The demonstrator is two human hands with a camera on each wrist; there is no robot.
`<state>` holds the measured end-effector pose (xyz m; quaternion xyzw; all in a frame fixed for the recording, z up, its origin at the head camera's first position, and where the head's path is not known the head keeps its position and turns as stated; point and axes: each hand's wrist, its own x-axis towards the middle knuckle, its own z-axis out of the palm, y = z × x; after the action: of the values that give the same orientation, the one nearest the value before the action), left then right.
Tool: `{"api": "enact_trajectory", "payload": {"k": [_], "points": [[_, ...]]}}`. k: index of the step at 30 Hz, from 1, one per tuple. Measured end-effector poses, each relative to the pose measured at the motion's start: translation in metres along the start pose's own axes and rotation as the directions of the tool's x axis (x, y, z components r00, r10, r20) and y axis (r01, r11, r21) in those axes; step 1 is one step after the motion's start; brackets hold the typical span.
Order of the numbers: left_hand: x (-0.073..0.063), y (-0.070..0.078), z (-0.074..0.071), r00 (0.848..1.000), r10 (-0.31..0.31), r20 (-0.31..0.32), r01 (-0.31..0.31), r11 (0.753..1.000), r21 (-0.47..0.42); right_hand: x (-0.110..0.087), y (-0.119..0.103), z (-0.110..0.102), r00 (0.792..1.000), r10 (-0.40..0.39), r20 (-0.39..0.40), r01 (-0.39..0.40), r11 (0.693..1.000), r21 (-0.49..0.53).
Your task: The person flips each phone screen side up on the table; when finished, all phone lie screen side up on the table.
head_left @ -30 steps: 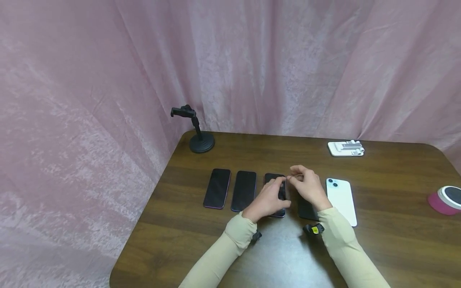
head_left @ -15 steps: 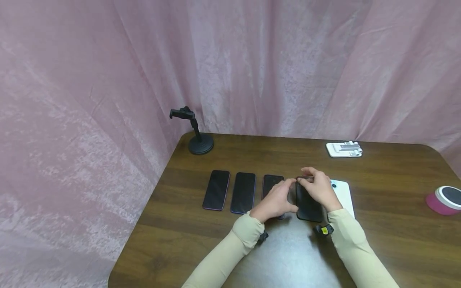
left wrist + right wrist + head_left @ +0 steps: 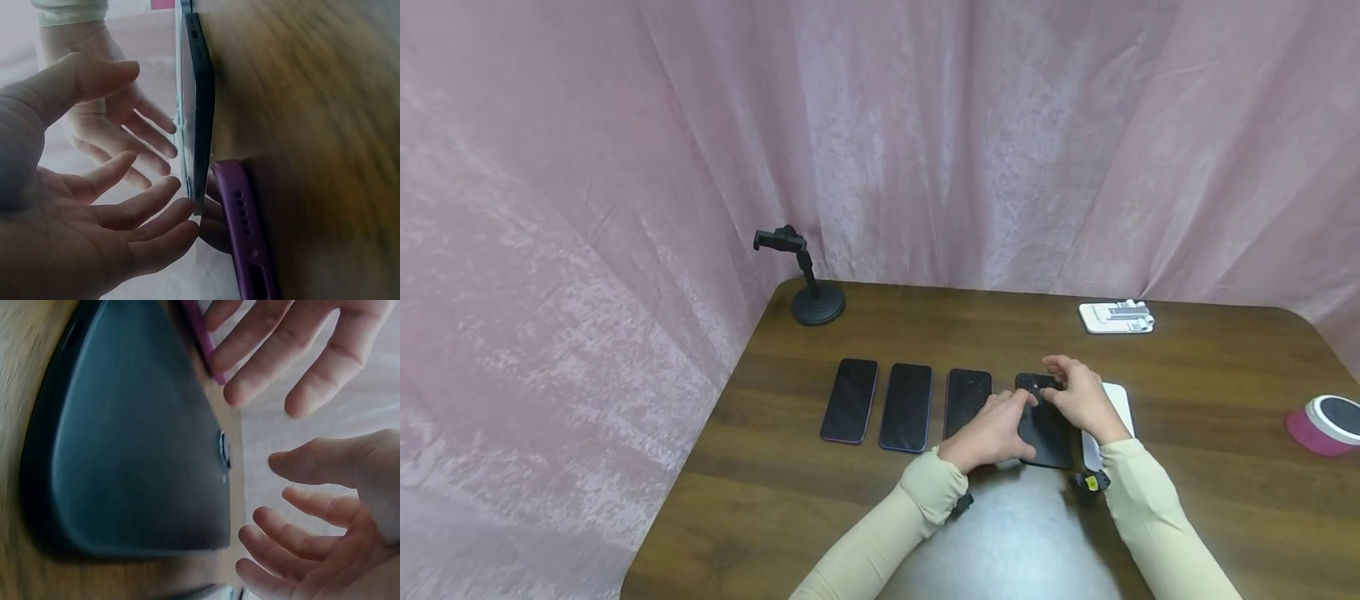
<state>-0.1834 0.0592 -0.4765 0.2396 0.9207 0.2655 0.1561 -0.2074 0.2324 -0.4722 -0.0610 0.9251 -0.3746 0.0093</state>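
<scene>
A dark phone [image 3: 1047,437] lies back up on the wooden table, camera at its far left corner. My left hand [image 3: 996,429] hovers over its left edge, fingers extended and thumb apart. Above its right side is my right hand [image 3: 1084,403], fingers loosely bent and holding nothing. In the right wrist view, fingers of both hands stand apart from the dark phone [image 3: 137,444]. A purple-edged phone [image 3: 240,225] shows beside my left fingers in the left wrist view. Partly hidden by my right hand, a white phone [image 3: 1118,407] lies to the right.
Three phones lie screen up in a row to the left: one phone [image 3: 850,401], another [image 3: 906,407] and a third [image 3: 967,400]. A black phone stand [image 3: 817,303] is at the back left. A white folded stand [image 3: 1116,317] lies at the back right, and a pink-and-white round container [image 3: 1325,426] stands far right.
Both hands have moved right, from over the third phone to over the dark phone. My right hand now covers part of the white phone. The phones appear to stay in place.
</scene>
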Motion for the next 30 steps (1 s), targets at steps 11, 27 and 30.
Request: {"api": "enact_trajectory", "payload": {"k": [11, 27, 30], "points": [[-0.003, 0.005, 0.007, 0.998, -0.012, 0.059, 0.007, 0.997, 0.079, 0.005, 0.011, 0.006, 0.998, -0.035, 0.045, 0.038, 0.997, -0.067], [0.005, 0.015, 0.013, 0.993, -0.070, 0.091, 0.050, 0.978, 0.200, 0.009, 0.008, 0.006, 0.998, 0.026, 0.049, -0.017, 0.984, -0.179], [0.006, 0.015, 0.014, 0.993, -0.073, 0.091, 0.052, 0.974, 0.221, 0.009, 0.007, 0.005, 0.998, 0.024, 0.065, -0.011, 0.982, -0.188]]}}
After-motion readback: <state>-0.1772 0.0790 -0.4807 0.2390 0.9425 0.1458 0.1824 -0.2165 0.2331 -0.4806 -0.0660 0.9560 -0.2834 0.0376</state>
